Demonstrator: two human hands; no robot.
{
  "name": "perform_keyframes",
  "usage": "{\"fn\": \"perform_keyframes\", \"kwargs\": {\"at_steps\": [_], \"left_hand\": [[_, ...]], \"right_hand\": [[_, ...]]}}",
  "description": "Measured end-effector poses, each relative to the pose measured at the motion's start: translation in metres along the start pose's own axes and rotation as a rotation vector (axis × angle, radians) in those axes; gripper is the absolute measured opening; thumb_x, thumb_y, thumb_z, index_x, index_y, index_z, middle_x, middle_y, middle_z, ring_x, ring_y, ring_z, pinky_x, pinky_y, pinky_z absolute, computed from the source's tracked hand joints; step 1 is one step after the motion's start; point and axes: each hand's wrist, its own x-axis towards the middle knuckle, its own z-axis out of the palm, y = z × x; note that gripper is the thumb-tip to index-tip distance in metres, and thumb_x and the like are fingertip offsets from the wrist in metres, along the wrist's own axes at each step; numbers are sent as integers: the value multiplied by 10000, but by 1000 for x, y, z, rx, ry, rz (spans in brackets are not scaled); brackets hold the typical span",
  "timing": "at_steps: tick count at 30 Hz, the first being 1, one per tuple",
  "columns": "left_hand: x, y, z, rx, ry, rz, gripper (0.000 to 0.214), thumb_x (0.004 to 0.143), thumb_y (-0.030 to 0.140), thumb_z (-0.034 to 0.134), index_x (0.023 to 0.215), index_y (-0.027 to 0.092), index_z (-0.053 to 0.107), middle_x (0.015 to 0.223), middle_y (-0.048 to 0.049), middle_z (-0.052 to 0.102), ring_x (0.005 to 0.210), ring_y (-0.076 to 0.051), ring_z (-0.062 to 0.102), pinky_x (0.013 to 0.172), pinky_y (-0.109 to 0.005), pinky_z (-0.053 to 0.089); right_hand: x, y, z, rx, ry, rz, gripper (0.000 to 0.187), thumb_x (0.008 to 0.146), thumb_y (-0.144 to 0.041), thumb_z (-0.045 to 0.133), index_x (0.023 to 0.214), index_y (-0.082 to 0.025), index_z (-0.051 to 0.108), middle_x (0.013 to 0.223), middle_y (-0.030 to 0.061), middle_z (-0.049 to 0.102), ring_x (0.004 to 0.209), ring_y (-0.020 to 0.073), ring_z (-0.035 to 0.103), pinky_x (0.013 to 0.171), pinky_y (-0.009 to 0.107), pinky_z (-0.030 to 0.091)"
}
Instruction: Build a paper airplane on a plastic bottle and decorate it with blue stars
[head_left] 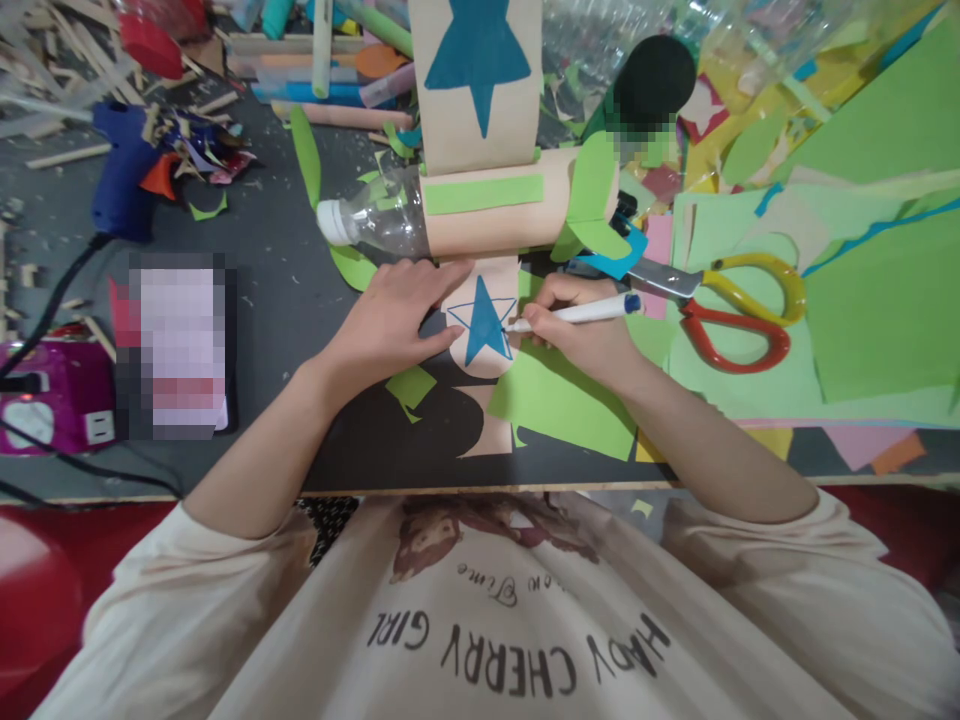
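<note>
Holding a white pen (581,313) between bent fingers and thumb, the right hand (574,325), seen from the head camera, is closed in a writing grip. Its tip points left and meets the right part of a blue star (482,322) on the rounded near end of a tan paper strip (480,368).

The star lies directly left of that grip, between the two hands. The pen's long axis runs mostly left to right, its blue end slightly farther away, while the strip runs near to far, so pen and strip cross nearly square. The middle of the star is filled blue; parts of its side points are only outlined. The right hand is nearer these right-hand parts; the left thumb is at the star's left edge.

The left hand (401,312) is flat and open, thumb and forefinger spread over the strip's left side, gripping nothing.

Just beyond the hands lies a plastic bottle (386,212) wrapped in tan paper, its white cap (334,222) to the left. Scissors (701,290) lie right of the pen, and green paper (581,405) lies near the right forearm.
</note>
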Motion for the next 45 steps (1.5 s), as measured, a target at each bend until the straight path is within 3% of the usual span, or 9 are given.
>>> {"fn": "perform_keyframes", "kwargs": {"at_steps": [7, 14, 21, 25, 32, 45], "left_hand": [[0, 0, 1, 12, 4, 17, 574, 961, 409, 435, 1469, 143, 416, 1079, -116, 607, 1016, -298, 555, 897, -388, 396], [0, -1, 2, 24, 23, 18, 559, 958, 411, 443, 1460, 165, 428, 1009, -97, 601, 950, -274, 540, 862, -375, 399], [0, -1, 3, 32, 20, 23, 555, 962, 405, 445, 1452, 145, 433, 1022, -106, 600, 980, -285, 547, 872, -376, 393], [0, 0, 2, 38, 14, 25, 554, 968, 407, 437, 1452, 138, 431, 1029, -110, 604, 973, -287, 550, 870, -383, 399], [0, -1, 2, 27, 13, 26, 559, 965, 402, 441, 1459, 144, 419, 1068, -113, 612, 1002, -291, 550, 886, -385, 405], [0, -1, 2, 18, 6, 15, 569, 970, 411, 428, 1475, 149, 404, 1070, -115, 603, 1020, -301, 546, 904, -400, 398]], "right_hand": [[0, -1, 2, -7, -37, -16, 283, 698, -208, 578, 501, -215, 375, 488, -44, 458, 500, 84, 389, 485, 240, 291], [0, -8, -2, 72, -138, -35, 259, 677, -213, 567, 474, -210, 406, 459, -54, 430, 452, 64, 332, 455, 230, 292], [2, -4, -2, 25, -52, 31, 249, 702, -197, 571, 516, -220, 407, 496, -31, 508, 483, 97, 467, 464, 237, 327], [0, -4, 0, -29, -30, -3, 278, 691, -187, 571, 507, -221, 365, 485, -40, 474, 486, 88, 409, 474, 243, 297], [1, -9, -2, 63, -149, -3, 269, 654, -215, 545, 474, -219, 345, 458, -53, 404, 458, 62, 293, 450, 236, 259], [2, -7, -3, 147, -168, 41, 237, 660, -200, 572, 475, -210, 424, 464, -49, 460, 444, 67, 378, 436, 221, 307]]}}
